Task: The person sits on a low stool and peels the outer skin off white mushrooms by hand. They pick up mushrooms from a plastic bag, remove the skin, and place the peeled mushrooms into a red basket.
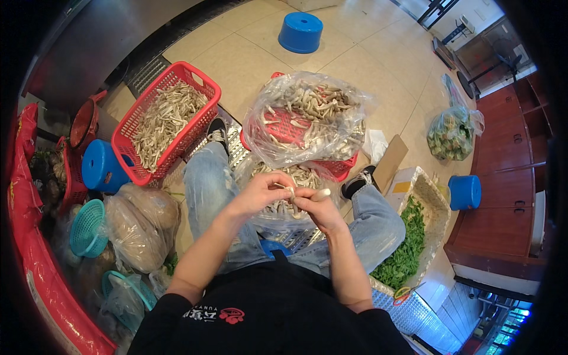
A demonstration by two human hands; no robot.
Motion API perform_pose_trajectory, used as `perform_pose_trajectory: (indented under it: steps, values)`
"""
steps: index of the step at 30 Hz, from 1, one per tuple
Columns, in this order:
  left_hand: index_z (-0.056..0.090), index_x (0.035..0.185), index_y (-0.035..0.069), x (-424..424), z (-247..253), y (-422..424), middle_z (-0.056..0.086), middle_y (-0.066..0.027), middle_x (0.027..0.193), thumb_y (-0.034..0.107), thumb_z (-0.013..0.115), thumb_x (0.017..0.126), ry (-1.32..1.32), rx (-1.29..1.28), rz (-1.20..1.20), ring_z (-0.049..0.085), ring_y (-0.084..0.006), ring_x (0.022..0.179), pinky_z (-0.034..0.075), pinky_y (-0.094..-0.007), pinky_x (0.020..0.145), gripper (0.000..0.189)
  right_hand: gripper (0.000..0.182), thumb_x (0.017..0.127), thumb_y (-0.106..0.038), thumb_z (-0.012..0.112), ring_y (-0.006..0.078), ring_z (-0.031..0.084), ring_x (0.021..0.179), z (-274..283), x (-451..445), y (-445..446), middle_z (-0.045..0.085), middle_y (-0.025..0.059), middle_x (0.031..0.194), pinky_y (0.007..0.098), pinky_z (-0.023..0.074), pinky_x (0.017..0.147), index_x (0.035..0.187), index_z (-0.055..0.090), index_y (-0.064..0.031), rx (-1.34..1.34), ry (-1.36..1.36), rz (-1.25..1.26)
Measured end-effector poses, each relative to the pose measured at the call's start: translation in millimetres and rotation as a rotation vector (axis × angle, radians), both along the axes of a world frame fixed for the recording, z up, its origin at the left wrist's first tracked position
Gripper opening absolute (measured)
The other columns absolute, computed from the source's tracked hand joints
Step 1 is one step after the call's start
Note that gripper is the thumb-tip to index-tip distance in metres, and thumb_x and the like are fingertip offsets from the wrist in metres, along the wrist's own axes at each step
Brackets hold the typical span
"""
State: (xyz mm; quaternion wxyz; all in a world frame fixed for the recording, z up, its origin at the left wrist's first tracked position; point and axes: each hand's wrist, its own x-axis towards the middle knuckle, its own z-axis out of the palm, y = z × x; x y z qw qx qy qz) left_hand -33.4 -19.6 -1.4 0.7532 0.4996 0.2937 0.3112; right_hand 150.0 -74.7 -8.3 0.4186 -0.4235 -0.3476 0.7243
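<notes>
My left hand [271, 190] pinches a pale piece of mushroom between thumb and fingers. Touching it, my right hand [317, 206] holds a mushroom with a thick white stem [321, 195] that sticks out beyond the fingers. Beneath both hands lies a clear plastic bag with torn mushroom strips [306, 175], between my knees. Just beyond it, a larger clear plastic bag [266, 142] of whole mushrooms [328, 104] rests in a red plastic basket [339, 167]. At the upper left stands another red basket [181, 151], full of mushroom strips [171, 115].
Right of my knee is a foam box [437, 213] of leafy greens [406, 248], with scissors [402, 295] at its near corner. Blue stools [301, 33] stand around me. Bagged goods [137, 222] and teal baskets [88, 228] crowd the left; a vegetable bag [451, 133] lies right.
</notes>
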Motion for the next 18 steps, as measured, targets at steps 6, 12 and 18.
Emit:
perform_pose_trajectory:
  steps: [6,12,18]
  values:
    - [0.062,0.090,-0.002,1.5,1.3,0.9,0.057,-0.0049,0.096,0.002,0.061,0.078,0.079,0.012,0.027,0.056,-0.0123,0.087,0.045,-0.0256,0.078,0.012,0.007,0.079,-0.007,0.064,0.0046,0.045,0.065,3.0,-8.4,-1.1,0.055,-0.0020,0.074,0.0193,0.0343,0.057,0.083,0.061,-0.0018,-0.015,-0.092,-0.129]
    - [0.061,0.087,-0.002,8.3,-15.1,-14.4,0.059,-0.0042,0.090,0.004,0.063,0.079,0.074,0.071,0.252,0.056,-0.0106,0.083,0.046,-0.0238,0.073,0.010,0.006,0.079,-0.005,0.064,0.0030,0.042,0.058,5.2,-28.7,-1.8,0.053,-0.0022,0.067,0.0186,0.0313,0.052,0.082,0.059,-0.0020,0.062,-0.192,-0.293]
    - [0.061,0.087,0.001,4.9,-7.3,-9.4,0.061,-0.0035,0.082,0.008,0.062,0.082,-0.108,-0.261,0.422,0.057,-0.0095,0.074,0.047,-0.0226,0.069,0.009,0.005,0.083,-0.004,0.060,0.0036,0.034,0.048,2.1,-33.3,-3.5,0.045,-0.0036,0.060,0.0190,0.0245,0.044,0.086,0.056,-0.0017,-0.035,0.149,-0.551]
